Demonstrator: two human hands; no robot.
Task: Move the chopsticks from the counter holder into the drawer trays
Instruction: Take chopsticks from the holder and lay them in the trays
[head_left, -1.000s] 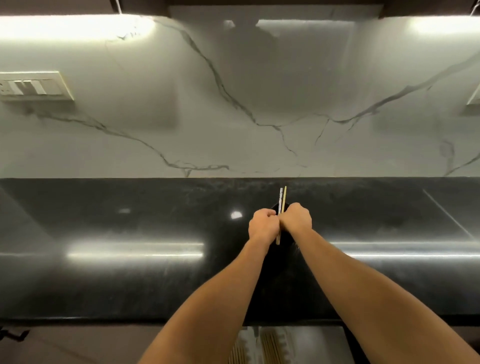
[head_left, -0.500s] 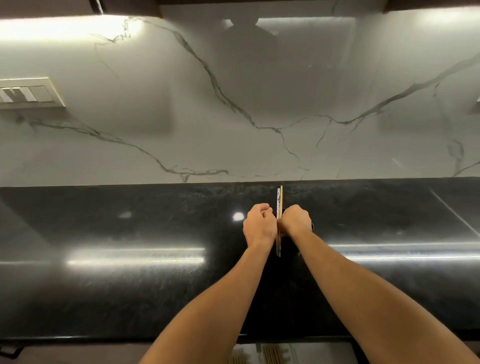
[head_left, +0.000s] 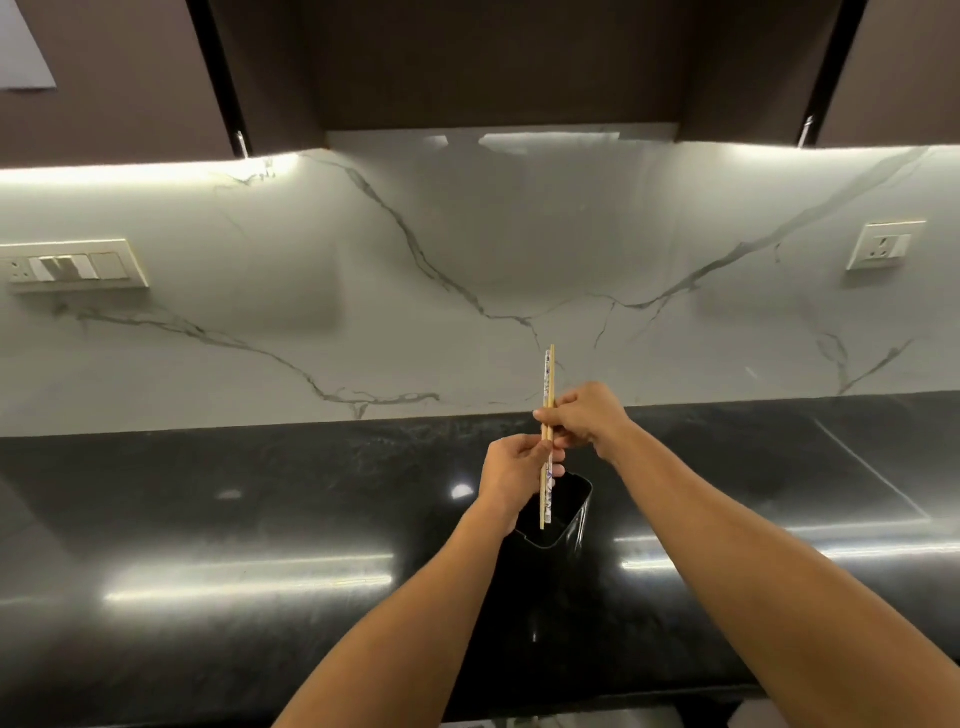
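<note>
Pinches two upright chopsticks (head_left: 548, 384), one plain, one patterned, in both left hand (head_left: 511, 475) and right hand (head_left: 589, 422), over one black holder (head_left: 575, 525) on the counter (head_left: 260, 499).

No readable text, label, brand, number or sign anywhere.

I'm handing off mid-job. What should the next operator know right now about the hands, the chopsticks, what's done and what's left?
Left hand: pinches the chopsticks low on the shafts.
Right hand: pinches them just above.
Chopsticks: two, near upright, lower tips over the mouth of the black holder on the counter; cannot tell if they are clear of it.
Done: pair gripped.
Left: carry them to the drawer trays, not in view, and lay them in.
</note>
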